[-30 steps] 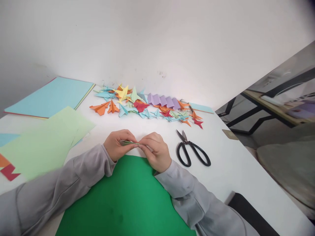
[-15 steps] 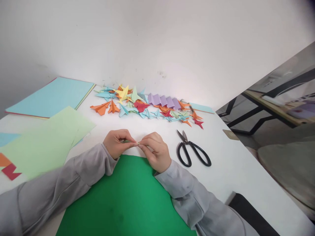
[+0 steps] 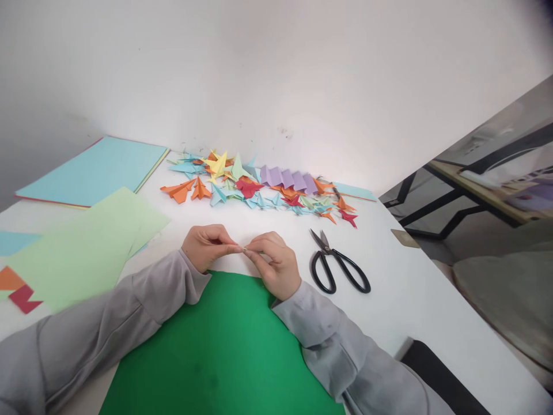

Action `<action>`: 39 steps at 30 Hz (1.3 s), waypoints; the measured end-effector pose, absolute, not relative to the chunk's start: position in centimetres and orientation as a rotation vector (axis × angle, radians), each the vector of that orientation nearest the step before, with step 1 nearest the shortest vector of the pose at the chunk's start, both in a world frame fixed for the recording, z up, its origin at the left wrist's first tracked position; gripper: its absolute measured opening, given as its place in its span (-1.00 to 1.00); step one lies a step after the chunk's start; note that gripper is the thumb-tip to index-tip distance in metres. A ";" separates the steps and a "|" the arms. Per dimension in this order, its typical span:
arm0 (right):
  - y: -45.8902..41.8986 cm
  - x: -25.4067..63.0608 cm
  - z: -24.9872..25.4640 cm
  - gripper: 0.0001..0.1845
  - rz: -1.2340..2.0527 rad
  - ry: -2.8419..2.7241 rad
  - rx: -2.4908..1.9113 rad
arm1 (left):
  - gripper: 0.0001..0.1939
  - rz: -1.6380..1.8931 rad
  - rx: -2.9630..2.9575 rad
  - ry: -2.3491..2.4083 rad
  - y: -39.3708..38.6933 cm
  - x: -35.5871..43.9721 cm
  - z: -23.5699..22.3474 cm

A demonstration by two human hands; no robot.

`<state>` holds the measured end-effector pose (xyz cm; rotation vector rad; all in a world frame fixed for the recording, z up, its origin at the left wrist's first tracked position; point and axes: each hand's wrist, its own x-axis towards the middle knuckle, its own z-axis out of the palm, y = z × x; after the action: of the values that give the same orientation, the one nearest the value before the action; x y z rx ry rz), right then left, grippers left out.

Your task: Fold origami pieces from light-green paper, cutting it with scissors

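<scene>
My left hand [image 3: 206, 245] and my right hand [image 3: 273, 263] meet above the far edge of a dark green sheet [image 3: 220, 351] on the white table [image 3: 406, 288]. Both hands pinch a small folded piece of paper [image 3: 243, 249] between thumb and fingers; only a thin sliver of it shows between the fingertips. Grey sleeves cover both arms.
Black scissors [image 3: 339, 270] lie shut just right of my right hand. A heap of folded paper shapes [image 3: 259, 187] lines the wall. Light green sheets [image 3: 86, 245] and a blue stack [image 3: 93, 172] lie at the left. Red and orange scraps [image 3: 19, 288] sit at the left edge.
The folded paper showed more between my hands a second ago; now the fingertips have closed in on it and only a sliver shows. My hands have lifted slightly.
</scene>
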<state>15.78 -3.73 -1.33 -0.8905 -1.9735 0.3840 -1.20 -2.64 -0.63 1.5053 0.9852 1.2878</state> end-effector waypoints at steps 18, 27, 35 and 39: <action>-3.8 15.8 -1.3 -0.92 0.343 -1.944 -0.901 | -0.72 1.207 1.605 1.056 -2.7 -1.5 -0.1; -3.9 15.7 -1.2 -0.92 0.411 -1.930 -0.916 | -0.89 1.104 1.513 1.015 -3.3 -1.0 -0.6; -4.0 15.8 -1.3 -0.88 0.447 -1.850 -0.975 | -0.87 1.195 1.460 1.048 -3.1 -1.2 -0.1; -3.8 15.8 -1.5 -0.93 0.410 -1.913 -0.948 | -0.96 1.317 1.734 1.112 -3.3 -1.1 -0.4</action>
<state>15.80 -3.81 -1.50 -0.9483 -1.9132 0.4103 -1.11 -3.27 -0.40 1.7336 1.1119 1.3172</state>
